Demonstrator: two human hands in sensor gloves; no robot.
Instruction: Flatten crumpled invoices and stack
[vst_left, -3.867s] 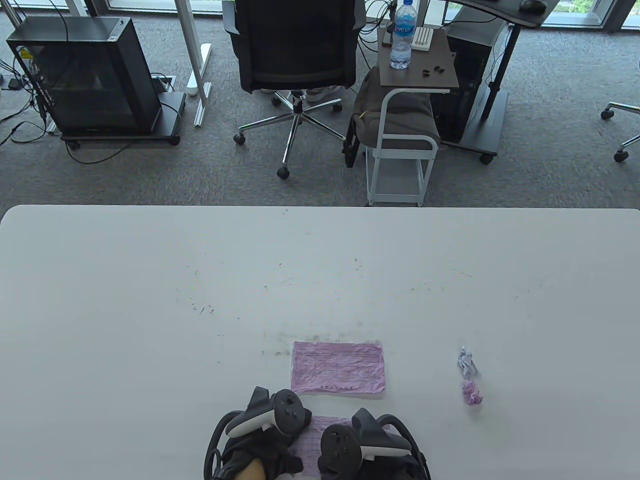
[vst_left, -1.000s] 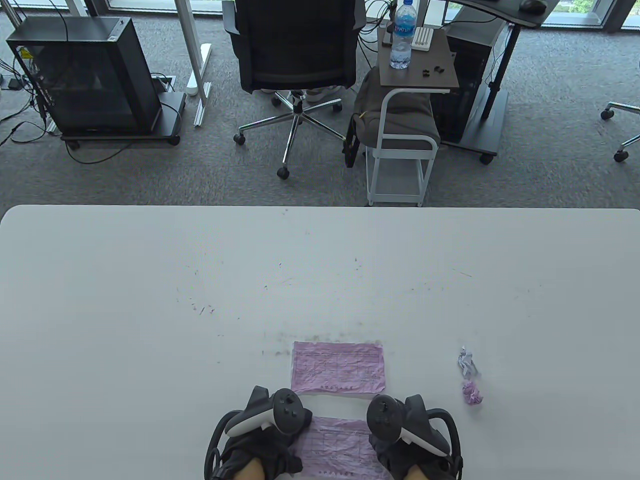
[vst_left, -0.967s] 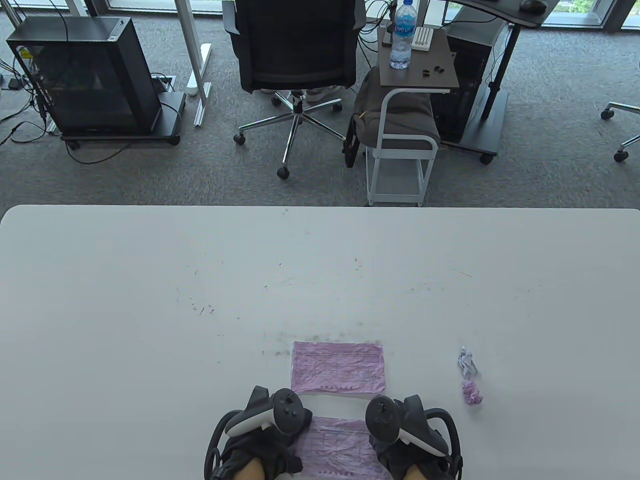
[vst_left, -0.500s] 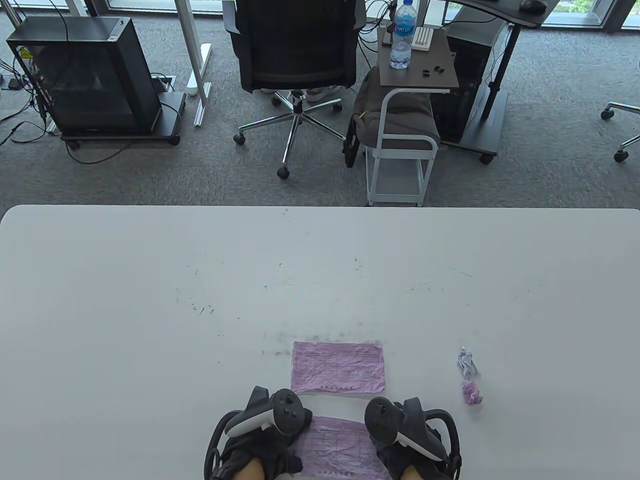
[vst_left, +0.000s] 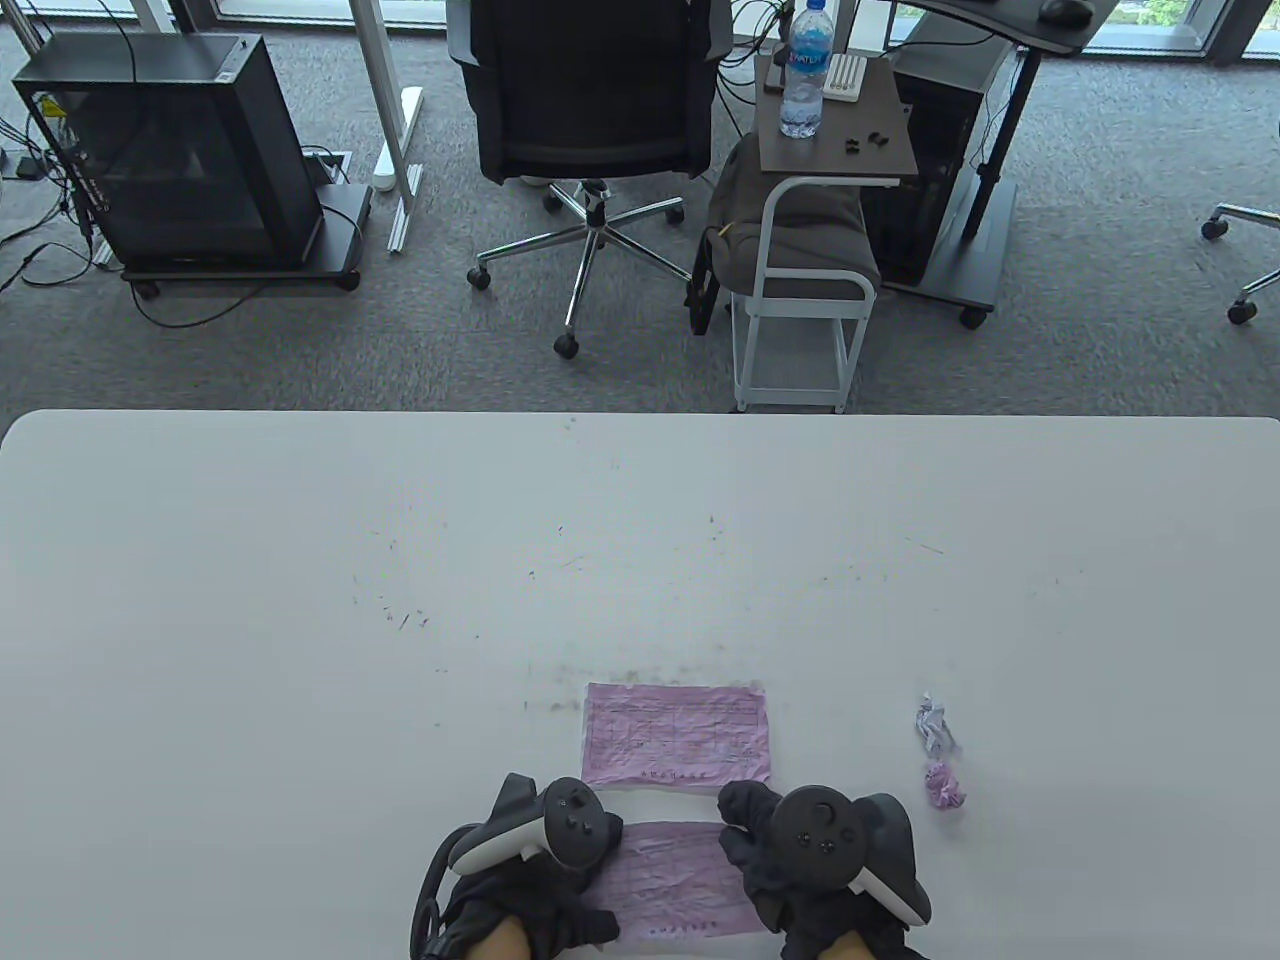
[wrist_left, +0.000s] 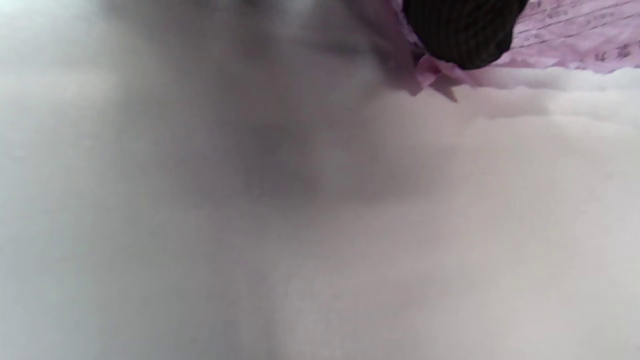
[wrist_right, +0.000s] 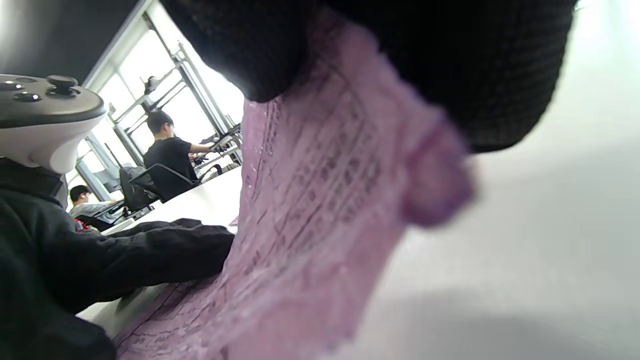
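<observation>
A flattened pink invoice (vst_left: 677, 735) lies on the white table (vst_left: 300, 600). A second pink invoice (vst_left: 668, 880) lies nearer, between my hands. My left hand (vst_left: 545, 885) rests on its left edge; in the left wrist view a fingertip (wrist_left: 462, 35) presses the invoice's corner (wrist_left: 575, 40). My right hand (vst_left: 765, 850) pinches the invoice's right edge; in the right wrist view its fingers (wrist_right: 475, 65) hold the invoice (wrist_right: 300, 225) raised on that side. A crumpled white ball (vst_left: 932, 722) and a crumpled pink ball (vst_left: 944, 785) lie to the right.
The near table edge is just below my hands. Beyond the far edge stand an office chair (vst_left: 590, 110), a small cart (vst_left: 810, 250) with a water bottle (vst_left: 805, 70), and a computer case (vst_left: 170, 150).
My right hand has turned and shifted left onto the near invoice's right edge and taken hold of it. My left hand has stayed in place.
</observation>
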